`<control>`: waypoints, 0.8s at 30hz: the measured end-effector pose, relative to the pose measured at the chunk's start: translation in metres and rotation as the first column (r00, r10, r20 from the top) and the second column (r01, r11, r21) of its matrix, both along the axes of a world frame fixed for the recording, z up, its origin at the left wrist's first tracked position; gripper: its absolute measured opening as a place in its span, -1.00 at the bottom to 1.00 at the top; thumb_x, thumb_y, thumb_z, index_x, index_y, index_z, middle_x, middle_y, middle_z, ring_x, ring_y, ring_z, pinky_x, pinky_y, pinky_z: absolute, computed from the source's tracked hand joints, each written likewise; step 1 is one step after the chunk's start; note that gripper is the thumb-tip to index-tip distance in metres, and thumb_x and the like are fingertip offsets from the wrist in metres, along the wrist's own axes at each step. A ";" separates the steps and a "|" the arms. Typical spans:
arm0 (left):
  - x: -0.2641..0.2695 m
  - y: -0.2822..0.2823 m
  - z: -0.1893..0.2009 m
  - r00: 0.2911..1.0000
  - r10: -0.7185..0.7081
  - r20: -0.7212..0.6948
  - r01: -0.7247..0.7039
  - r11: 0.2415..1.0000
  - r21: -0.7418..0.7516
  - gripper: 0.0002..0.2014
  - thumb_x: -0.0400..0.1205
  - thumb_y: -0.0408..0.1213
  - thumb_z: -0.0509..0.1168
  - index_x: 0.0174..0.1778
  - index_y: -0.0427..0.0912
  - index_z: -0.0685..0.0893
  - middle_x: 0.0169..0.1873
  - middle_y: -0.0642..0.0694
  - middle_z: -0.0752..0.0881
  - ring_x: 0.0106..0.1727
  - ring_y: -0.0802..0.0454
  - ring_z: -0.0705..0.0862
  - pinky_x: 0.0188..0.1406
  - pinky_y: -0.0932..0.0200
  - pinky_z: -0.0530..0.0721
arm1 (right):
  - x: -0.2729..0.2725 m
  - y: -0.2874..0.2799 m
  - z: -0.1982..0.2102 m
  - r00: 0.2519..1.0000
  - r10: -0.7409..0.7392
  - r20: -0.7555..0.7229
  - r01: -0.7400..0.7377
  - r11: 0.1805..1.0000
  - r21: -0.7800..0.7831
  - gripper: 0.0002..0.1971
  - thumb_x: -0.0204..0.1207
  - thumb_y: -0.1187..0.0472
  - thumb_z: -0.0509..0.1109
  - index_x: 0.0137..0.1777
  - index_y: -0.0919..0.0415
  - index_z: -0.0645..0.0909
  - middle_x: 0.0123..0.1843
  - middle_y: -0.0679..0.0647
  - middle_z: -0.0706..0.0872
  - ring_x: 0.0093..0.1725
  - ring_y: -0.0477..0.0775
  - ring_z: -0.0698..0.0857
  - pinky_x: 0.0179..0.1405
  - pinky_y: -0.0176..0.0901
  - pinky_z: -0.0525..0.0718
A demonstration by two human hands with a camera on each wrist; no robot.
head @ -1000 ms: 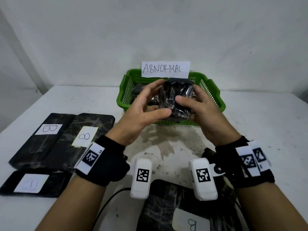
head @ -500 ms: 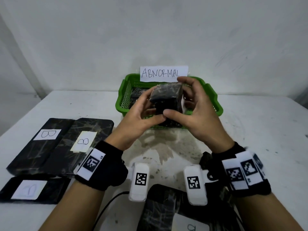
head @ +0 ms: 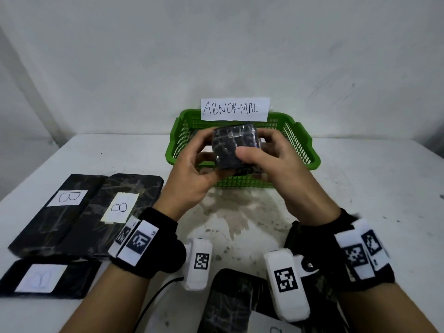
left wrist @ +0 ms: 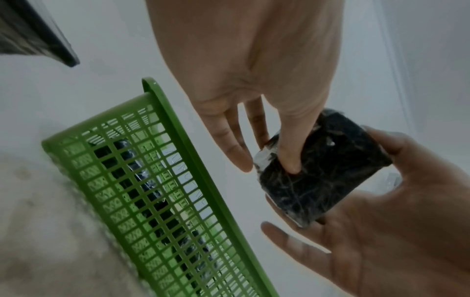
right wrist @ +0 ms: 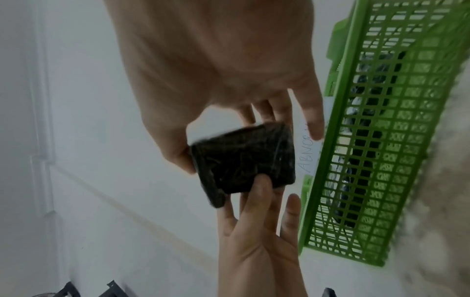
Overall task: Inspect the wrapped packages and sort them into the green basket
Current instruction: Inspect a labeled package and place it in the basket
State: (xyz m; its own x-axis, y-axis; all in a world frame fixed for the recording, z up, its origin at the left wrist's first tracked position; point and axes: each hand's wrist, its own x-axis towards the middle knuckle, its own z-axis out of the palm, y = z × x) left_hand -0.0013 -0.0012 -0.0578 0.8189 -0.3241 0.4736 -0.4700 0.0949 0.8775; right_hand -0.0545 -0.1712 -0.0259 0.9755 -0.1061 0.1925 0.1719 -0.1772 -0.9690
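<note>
A small black wrapped package (head: 234, 145) (left wrist: 323, 170) (right wrist: 244, 160) is held up over the front wall of the green basket (head: 302, 145) (left wrist: 152, 191) (right wrist: 381, 140). My left hand (head: 197, 164) (left wrist: 254, 140) grips its left side, one finger pressing on its face. My right hand (head: 271, 162) (right wrist: 216, 80) holds the right side, thumb on the front face. The package's broad face is turned toward me. Dark wrapped packages lie inside the basket, partly hidden by my hands.
A paper sign reading ABNORMAL (head: 235, 109) stands on the basket's back rim. Flat black packages labelled B (head: 64, 212) (head: 115, 212) lie on the white table (head: 360, 188) at left, another at front left (head: 48, 280), one under my wrists (head: 235, 304). A wall rises behind.
Both hands have turned the small package so its broad face now points toward me. The right fingers came off its top and the thumb moved onto its front.
</note>
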 end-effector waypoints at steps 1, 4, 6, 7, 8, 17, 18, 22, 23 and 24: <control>0.001 0.000 -0.001 1.000 0.006 0.010 -0.006 1.000 0.030 -0.35 0.46 -0.53 0.55 0.35 0.11 0.55 0.26 0.02 0.71 0.23 0.05 0.72 0.13 0.11 0.76 | 0.002 0.001 -0.003 0.999 -0.042 0.032 0.042 0.999 0.010 -0.20 0.07 -0.28 0.57 0.37 -0.07 0.54 0.22 -0.02 0.78 0.19 0.01 0.79 0.04 -0.11 0.74; 0.001 0.001 -0.001 0.999 -0.033 0.000 0.033 0.997 0.076 -0.34 0.45 -0.60 0.53 0.38 0.02 0.54 0.26 -0.03 0.72 0.23 0.07 0.72 0.08 0.22 0.74 | 0.005 -0.001 -0.008 0.992 -0.102 0.072 0.103 0.995 -0.007 -0.26 0.02 -0.22 0.59 0.27 -0.10 0.54 0.12 0.03 0.77 0.11 0.07 0.80 0.02 -0.06 0.78; 0.002 0.003 -0.001 0.997 -0.076 -0.022 0.078 0.991 0.105 -0.34 0.46 -0.52 0.55 0.43 -0.02 0.53 0.30 -0.05 0.70 0.28 0.07 0.71 0.13 0.21 0.73 | 0.006 -0.005 -0.010 0.994 -0.100 0.051 0.101 0.995 -0.013 -0.28 0.01 -0.21 0.61 0.24 -0.12 0.54 0.13 0.07 0.79 0.13 0.11 0.81 0.08 0.02 0.79; 0.002 0.004 -0.002 0.997 -0.077 -0.026 0.080 0.989 0.128 -0.34 0.47 -0.47 0.56 0.46 -0.05 0.52 0.31 -0.04 0.69 0.30 0.07 0.70 0.16 0.20 0.73 | 0.007 -0.007 -0.010 0.996 -0.089 0.033 0.089 0.996 -0.018 -0.28 0.02 -0.21 0.63 0.24 -0.12 0.54 0.15 0.07 0.80 0.15 0.11 0.81 0.09 0.03 0.79; 0.002 0.005 -0.002 0.998 -0.065 -0.023 0.068 0.987 0.148 -0.34 0.48 -0.43 0.56 0.49 -0.09 0.51 0.32 -0.03 0.69 0.31 0.07 0.69 0.20 0.18 0.71 | 0.007 -0.009 -0.010 0.998 -0.069 0.013 0.070 0.997 -0.028 -0.28 0.04 -0.23 0.64 0.25 -0.13 0.55 0.17 0.06 0.81 0.17 0.11 0.81 0.08 0.01 0.78; -0.005 0.008 0.014 0.982 -0.068 -0.178 0.054 0.995 -0.082 -0.58 0.55 -0.13 0.32 0.36 0.05 0.56 0.10 0.17 0.81 0.24 0.15 0.75 0.13 0.13 0.76 | -0.005 -0.022 0.014 0.996 0.084 0.035 -0.084 0.996 -0.005 -0.61 0.38 -0.04 0.51 0.15 0.13 0.67 -0.10 -0.10 0.83 -0.12 -0.07 0.80 0.00 0.00 0.86; -0.006 0.008 0.015 0.979 -0.072 -0.188 0.056 0.994 -0.090 -0.60 0.57 -0.11 0.29 0.37 0.04 0.57 0.12 0.15 0.81 0.25 0.14 0.75 0.16 0.13 0.76 | -0.006 -0.022 0.014 0.995 0.088 0.039 -0.088 0.996 -0.011 -0.61 0.34 -0.01 0.52 0.12 0.14 0.66 -0.14 -0.10 0.83 -0.15 -0.08 0.80 -0.01 0.00 0.86; -0.009 0.004 0.018 0.974 -0.084 -0.212 0.066 0.993 -0.093 -0.62 0.59 -0.10 0.27 0.34 -0.04 0.62 0.10 0.07 0.83 0.19 0.08 0.79 -0.04 0.11 0.81 | -0.009 -0.020 0.012 0.994 0.110 0.001 -0.109 0.992 -0.067 -0.53 0.40 -0.08 0.52 0.30 0.03 0.65 0.12 -0.04 0.84 0.08 -0.03 0.84 0.07 0.12 0.81; -0.009 0.003 0.019 0.976 -0.074 -0.206 0.057 0.994 -0.090 -0.63 0.59 -0.09 0.28 0.32 -0.04 0.64 0.08 0.06 0.83 0.17 0.06 0.80 -0.07 0.07 0.82 | -0.009 -0.019 0.012 0.994 0.109 -0.003 -0.109 0.990 -0.085 -0.52 0.43 -0.10 0.53 0.34 0.00 0.65 0.17 -0.03 0.84 0.12 -0.03 0.84 0.09 0.15 0.80; -0.010 0.003 0.020 0.978 -0.061 -0.199 0.045 0.995 -0.084 -0.63 0.57 -0.08 0.29 0.29 -0.04 0.65 0.05 0.08 0.84 0.14 0.07 0.80 -0.10 0.05 0.83 | -0.009 -0.018 0.013 0.995 0.104 -0.002 -0.104 0.990 -0.093 -0.51 0.46 -0.13 0.55 0.36 -0.02 0.64 0.17 -0.01 0.84 0.13 -0.04 0.84 0.10 0.15 0.80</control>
